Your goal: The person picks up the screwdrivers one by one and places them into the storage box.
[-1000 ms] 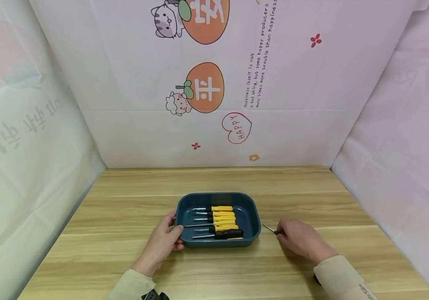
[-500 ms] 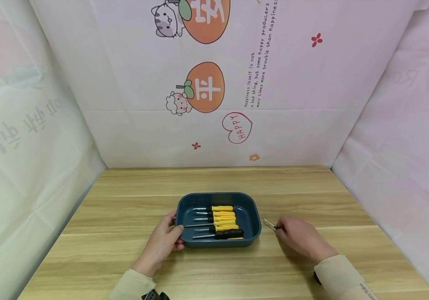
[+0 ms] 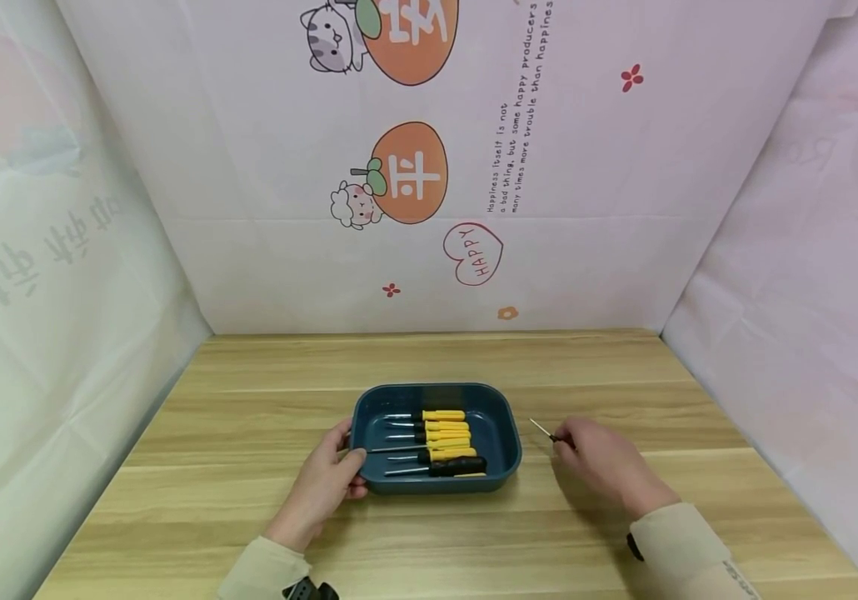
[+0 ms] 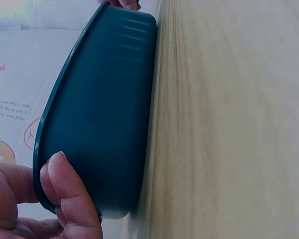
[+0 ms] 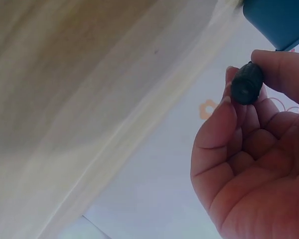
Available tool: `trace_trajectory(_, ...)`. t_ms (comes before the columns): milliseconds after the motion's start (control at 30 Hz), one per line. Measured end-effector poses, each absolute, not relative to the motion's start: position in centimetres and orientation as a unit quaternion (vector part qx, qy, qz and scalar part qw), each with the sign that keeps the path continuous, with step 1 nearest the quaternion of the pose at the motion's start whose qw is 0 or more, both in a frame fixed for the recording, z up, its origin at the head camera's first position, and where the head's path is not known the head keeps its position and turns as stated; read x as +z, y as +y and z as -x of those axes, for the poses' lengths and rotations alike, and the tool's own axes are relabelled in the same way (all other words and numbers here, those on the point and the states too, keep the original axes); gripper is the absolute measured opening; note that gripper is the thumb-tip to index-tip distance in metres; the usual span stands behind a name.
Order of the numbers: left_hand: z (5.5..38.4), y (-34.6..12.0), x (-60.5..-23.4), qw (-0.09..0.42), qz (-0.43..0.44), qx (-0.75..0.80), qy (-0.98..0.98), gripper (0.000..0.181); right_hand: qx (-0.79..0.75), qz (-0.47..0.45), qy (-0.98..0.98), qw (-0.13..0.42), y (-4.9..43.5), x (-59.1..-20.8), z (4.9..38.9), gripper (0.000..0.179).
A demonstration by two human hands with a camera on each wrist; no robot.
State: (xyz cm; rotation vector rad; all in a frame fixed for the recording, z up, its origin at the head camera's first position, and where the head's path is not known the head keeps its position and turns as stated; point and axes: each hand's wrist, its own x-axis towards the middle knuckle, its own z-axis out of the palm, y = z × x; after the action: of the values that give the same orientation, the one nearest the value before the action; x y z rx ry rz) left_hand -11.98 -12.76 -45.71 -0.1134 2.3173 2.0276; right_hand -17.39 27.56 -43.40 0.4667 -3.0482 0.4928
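Note:
A dark teal rectangular tray [image 3: 500, 442] stands on the table in the head view. My left hand [image 3: 327, 475] grips its left end, thumb over the rim and fingers against the outer wall, as the left wrist view also shows. Inside lie several screwdrivers with yellow handles [image 3: 447, 427] and one with a black handle [image 3: 459, 467], shafts pointing left. To the right of the tray, my right hand [image 3: 605, 462] pinches a small screwdriver [image 3: 545, 431], its metal shaft pointing up and left. In the right wrist view its dark handle end [image 5: 247, 84] shows between thumb and fingers.
The wooden table [image 3: 286, 367] is enclosed by white printed sheets at the back [image 3: 571, 275], left and right. A dark band shows at each wrist, below light sleeves.
My right hand has moved slightly away from me with the screwdriver, whose shaft now tilts more toward the back. The left hand and the tray stay in place.

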Motion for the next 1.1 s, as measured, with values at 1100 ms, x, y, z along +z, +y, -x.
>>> trace_trajectory(1100,11.9,-12.7,-45.7,0.027,0.037,0.66,0.75,0.057,0.19,-0.2,-0.957,0.092,22.7,-40.3,18.0,0.006)
